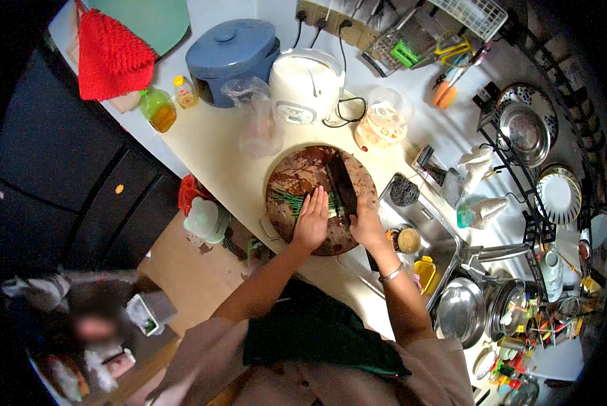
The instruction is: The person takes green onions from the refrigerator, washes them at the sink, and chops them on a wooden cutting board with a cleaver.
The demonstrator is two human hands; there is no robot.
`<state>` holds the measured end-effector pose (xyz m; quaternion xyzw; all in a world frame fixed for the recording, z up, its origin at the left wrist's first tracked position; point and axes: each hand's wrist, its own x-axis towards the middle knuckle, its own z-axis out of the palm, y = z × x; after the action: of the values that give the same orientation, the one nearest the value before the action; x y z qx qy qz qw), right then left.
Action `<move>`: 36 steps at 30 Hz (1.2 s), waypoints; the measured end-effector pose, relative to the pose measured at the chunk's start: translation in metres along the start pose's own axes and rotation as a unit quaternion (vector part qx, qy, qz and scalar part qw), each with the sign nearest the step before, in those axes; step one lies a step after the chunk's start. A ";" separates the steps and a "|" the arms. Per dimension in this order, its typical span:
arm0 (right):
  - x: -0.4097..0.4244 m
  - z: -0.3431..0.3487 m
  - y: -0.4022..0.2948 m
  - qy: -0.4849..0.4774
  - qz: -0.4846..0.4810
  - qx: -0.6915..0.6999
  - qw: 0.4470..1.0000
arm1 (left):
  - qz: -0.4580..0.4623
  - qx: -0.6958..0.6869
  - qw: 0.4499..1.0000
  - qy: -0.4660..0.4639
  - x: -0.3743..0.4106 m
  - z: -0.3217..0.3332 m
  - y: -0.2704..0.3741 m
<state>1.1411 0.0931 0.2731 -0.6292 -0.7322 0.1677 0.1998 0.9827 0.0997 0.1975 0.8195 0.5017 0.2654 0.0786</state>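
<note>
A round wooden chopping board (303, 162) with dark stains lies on the countertop before me. Thin green stalks, which look like scallions (286, 199), are bunched across it. My left hand (312, 221) lies over the bunch with its fingers stretched out and presses it to the board. In my right hand (368, 223) is the handle of a cleaver, whose dark blade (342, 185) stands on edge just right of my left fingertips. Pale stalk pieces (333, 210) show between my left fingers and the blade; the part of the bunch under my palm is hidden.
The steel sink (427, 213) borders the board on the right and holds a scourer (405, 190) and a yellow container (425, 274). Behind the board stand a plastic bag (257, 122), a rice cooker (306, 86) and a peach-coloured basket (382, 127). A metal basin (460, 312) sits beyond the sink.
</note>
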 end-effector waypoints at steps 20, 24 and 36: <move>-0.019 -0.009 -0.033 -0.171 0.127 -0.083 0.973 | 0.022 -0.002 1.000 0.009 -0.005 0.007 -0.009; 0.008 0.017 -0.026 -0.072 0.123 -0.042 0.989 | 0.016 -0.010 1.000 0.011 -0.005 0.009 -0.004; 0.018 -0.029 -0.028 -0.048 0.051 0.052 0.996 | -0.028 0.098 0.995 0.002 0.006 -0.040 0.009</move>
<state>1.1294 0.1060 0.3141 -0.6457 -0.6982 0.2452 0.1884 0.9714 0.0955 0.2370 0.8084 0.5481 0.2146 0.0045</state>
